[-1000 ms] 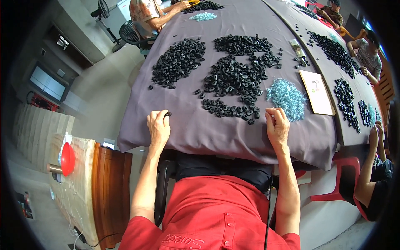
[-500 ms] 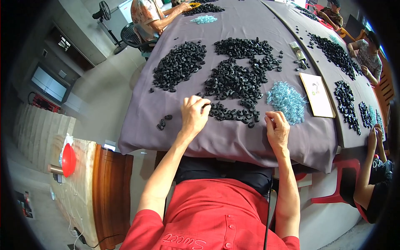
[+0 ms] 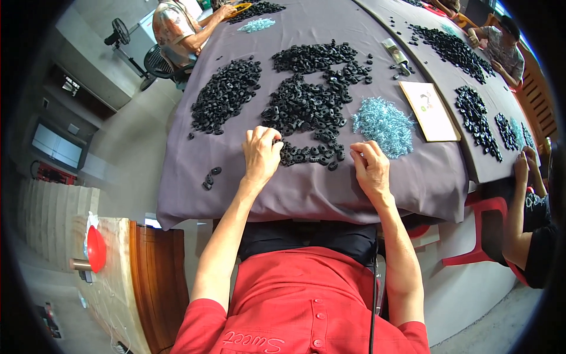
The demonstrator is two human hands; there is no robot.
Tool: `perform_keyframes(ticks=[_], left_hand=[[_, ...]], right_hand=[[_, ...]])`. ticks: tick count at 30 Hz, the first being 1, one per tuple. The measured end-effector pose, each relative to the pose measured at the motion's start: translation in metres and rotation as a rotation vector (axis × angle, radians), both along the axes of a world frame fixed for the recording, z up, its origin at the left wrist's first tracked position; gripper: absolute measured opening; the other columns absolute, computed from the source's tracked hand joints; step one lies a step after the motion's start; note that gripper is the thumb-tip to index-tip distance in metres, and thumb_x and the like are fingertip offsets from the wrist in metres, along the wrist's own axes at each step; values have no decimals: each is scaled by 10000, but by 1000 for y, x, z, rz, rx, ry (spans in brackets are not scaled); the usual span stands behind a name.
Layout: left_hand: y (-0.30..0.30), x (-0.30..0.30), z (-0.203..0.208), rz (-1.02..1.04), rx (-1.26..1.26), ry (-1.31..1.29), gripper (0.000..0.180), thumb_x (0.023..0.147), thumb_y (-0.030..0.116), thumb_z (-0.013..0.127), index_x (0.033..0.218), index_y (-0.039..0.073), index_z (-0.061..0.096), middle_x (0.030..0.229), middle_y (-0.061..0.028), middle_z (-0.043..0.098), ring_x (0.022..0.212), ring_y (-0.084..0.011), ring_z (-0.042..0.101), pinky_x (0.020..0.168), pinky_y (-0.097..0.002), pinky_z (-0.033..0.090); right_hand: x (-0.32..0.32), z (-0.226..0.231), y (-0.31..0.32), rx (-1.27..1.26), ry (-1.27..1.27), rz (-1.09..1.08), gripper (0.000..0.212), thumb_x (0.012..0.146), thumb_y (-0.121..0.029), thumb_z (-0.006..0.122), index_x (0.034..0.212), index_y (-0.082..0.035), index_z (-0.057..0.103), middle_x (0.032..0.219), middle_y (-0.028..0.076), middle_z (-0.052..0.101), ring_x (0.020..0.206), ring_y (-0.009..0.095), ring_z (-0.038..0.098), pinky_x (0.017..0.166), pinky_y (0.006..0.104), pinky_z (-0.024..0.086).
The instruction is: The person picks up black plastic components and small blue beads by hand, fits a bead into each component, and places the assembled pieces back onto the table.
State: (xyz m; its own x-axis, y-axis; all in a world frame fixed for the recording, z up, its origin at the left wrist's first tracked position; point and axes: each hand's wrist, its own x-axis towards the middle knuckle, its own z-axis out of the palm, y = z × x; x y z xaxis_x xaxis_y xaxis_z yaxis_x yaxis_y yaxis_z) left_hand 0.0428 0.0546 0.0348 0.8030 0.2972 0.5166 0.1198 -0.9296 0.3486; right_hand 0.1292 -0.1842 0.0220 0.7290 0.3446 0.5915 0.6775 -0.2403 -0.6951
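My left hand [image 3: 261, 156] is at the near-left end of a small row of black oval plastic pieces [image 3: 306, 155]. Its thumb and fingers are closed on one of the black pieces [image 3: 279, 142], which shows only partly. To the right of that row, my right hand [image 3: 373, 170] hovers low over the cloth with thumb and fingertips pinched together. Whatever lies in this pinch is too small to make out. Beyond my right hand spreads a pile of small clear light-blue pieces [image 3: 384, 125]. A large heap of the black pieces [image 3: 303, 103] lies ahead of both hands.
Another black heap [image 3: 227, 94] lies to the left, with a few loose pieces [image 3: 211, 177] nearer me. A framed board [image 3: 430, 112] and a tube [image 3: 395, 55] lie to the right on the grey tablecloth [image 3: 318, 194]. Other people sit along the far left and right sides.
The view has shifted, so the table appears farther left and higher. My left hand stays by the row of black pieces. My right fingertips have moved slightly toward that row.
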Motion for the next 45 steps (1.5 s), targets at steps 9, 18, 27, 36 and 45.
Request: perform_keyframes(ticks=[9, 18, 27, 36, 45], left_hand=[[-71, -21, -19, -381, -960, -96, 133, 866, 0, 554, 978, 17, 624, 897, -11, 537, 718, -80, 586, 614, -208, 512], [-71, -28, -20, -317, -1131, -26, 192, 823, -44, 599, 1006, 7, 568, 836, -19, 599, 715, -73, 577, 650, -207, 487], [-82, -29, -19, -348, -907, -127, 176, 770, -60, 640, 916, 29, 603, 840, -25, 592, 727, -73, 581, 652, -216, 484], [-79, -33, -29, -418, -1160, -169, 177, 792, -60, 632, 937, 31, 588, 851, 6, 606, 740, -50, 564, 668, -198, 487], [-75, -35, -29, -464, -1296, -150, 148, 816, -32, 618, 939, 36, 569, 822, 9, 599, 713, -36, 547, 625, -187, 470]], right_hand=[[-9, 2, 2, 10, 38, 39, 124, 777, 26, 598, 889, -25, 614, 787, 90, 579, 639, 225, 586, 586, 296, 463], [-35, 15, 20, 37, 145, 218, 119, 787, 21, 601, 896, -23, 625, 790, 109, 590, 663, 223, 605, 584, 295, 471], [-36, 11, 20, -133, -86, 254, 139, 779, 37, 579, 896, -22, 627, 782, 101, 583, 660, 247, 588, 585, 309, 470], [-45, 14, 26, -39, 18, 326, 175, 770, 32, 581, 924, -39, 623, 779, 106, 564, 691, 274, 582, 605, 338, 472], [-48, 7, 30, 10, 103, 321, 180, 764, 21, 621, 937, -27, 615, 834, 105, 584, 677, 215, 598, 587, 293, 470]])
